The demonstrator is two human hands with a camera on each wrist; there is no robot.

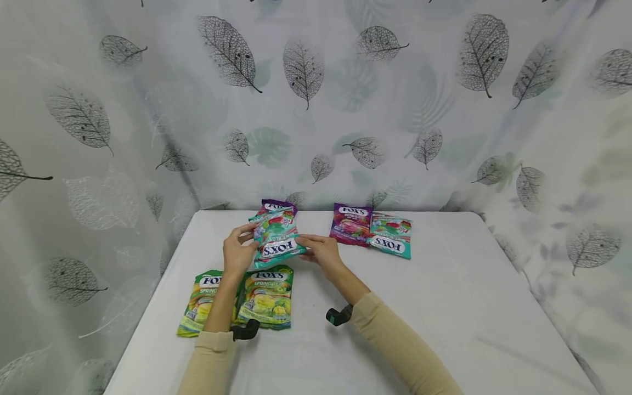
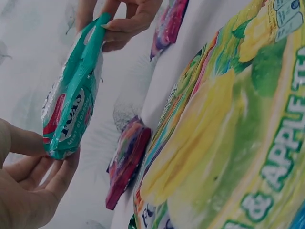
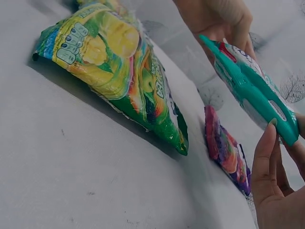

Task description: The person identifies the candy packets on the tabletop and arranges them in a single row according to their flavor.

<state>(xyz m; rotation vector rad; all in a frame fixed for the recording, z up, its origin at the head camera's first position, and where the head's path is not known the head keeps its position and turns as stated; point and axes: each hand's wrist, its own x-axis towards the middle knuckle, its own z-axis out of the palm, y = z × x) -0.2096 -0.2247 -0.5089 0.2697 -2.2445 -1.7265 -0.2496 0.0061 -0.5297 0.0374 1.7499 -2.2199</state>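
Note:
A teal candy bag marked FOX'S is held off the table between both hands, its lettering upside down in the head view. My left hand pinches one side edge, thumb against fingers. At the opposite edge, my right hand pinches near the lower corner. The left wrist view shows the bag edge-on, with fingers at both ends. In the right wrist view, the right thumb presses the bag's teal back. Behind it, a purple candy bag is partly hidden.
Two yellow-green Spring Tea bags, one at left partly behind the left forearm and one nearer the middle, lie in front. Right of the hands lie a purple Berries bag and a teal bag, touching. A leaf-patterned curtain surrounds the white table.

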